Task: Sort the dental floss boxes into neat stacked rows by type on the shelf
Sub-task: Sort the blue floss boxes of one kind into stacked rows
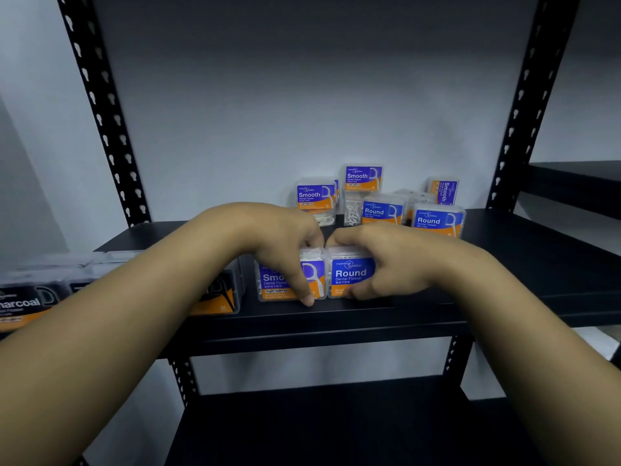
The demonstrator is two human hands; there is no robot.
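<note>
At the shelf's front edge stand two clear floss boxes side by side and touching. My left hand (285,243) grips the "Smooth" box (279,280) from above, thumb down its front. My right hand (379,260) grips the "Round" box (349,274) in the same way. Further back on the black shelf (504,264) is a loose group: Smooth boxes (316,196), one stacked higher (363,178), one turned sideways (444,191), and two Round boxes (381,211) (437,222). Black "Charcoal" boxes (30,297) line the front left, partly hidden by my left forearm.
Black perforated uprights (100,109) (524,105) frame the shelf against a grey wall. A lower shelf (319,428) lies below, and another shelf unit (578,183) stands at the right. Bare shelf surface shows right of my right hand.
</note>
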